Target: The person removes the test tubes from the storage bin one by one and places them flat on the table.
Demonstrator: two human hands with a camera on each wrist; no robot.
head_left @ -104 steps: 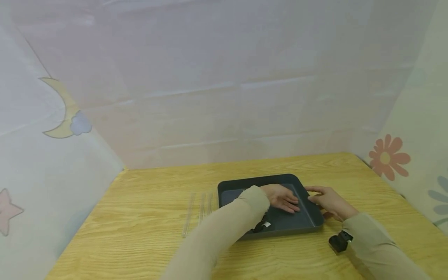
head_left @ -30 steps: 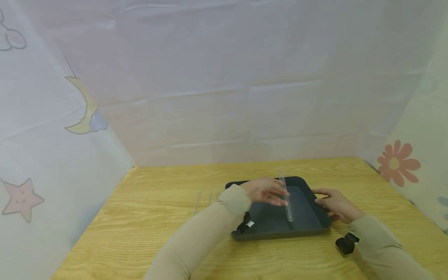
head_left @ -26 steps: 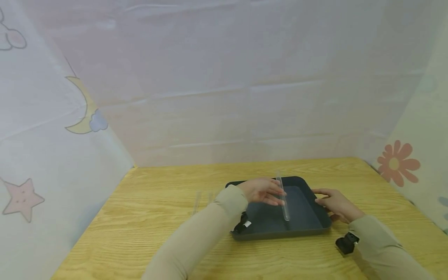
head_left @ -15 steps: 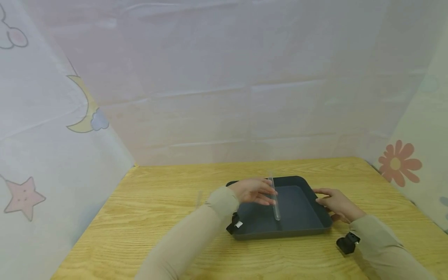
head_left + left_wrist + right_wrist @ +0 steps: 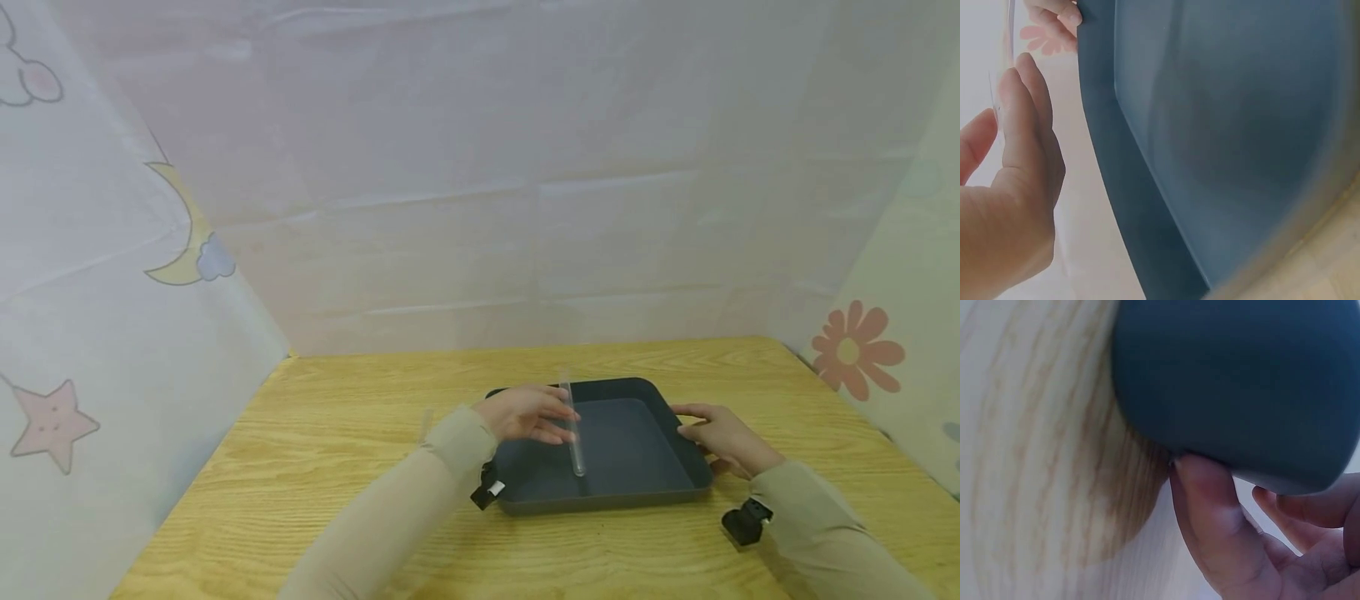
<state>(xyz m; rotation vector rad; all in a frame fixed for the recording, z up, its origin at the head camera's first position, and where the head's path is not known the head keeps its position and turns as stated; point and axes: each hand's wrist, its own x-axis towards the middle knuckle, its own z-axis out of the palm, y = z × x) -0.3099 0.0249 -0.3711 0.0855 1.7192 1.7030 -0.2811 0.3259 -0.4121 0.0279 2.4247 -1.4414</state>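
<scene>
two hands at a dark tray (image 5: 678, 467) on a wooden table (image 5: 315, 467), left hand (image 5: 525, 414) pinching a clear tube (image 5: 573, 433) above the tray, right hand (image 5: 720, 437) gripping its right rim, thumb (image 5: 1210, 512) under the edge visible only from the right wrist

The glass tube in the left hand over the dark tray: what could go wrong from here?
1. The tube is held by the left hand near its upper part only; it could slip and fall into the tray, perhaps breaking.
2. The right hand grips the tray's right rim; a nudge could shift the tray.
</scene>
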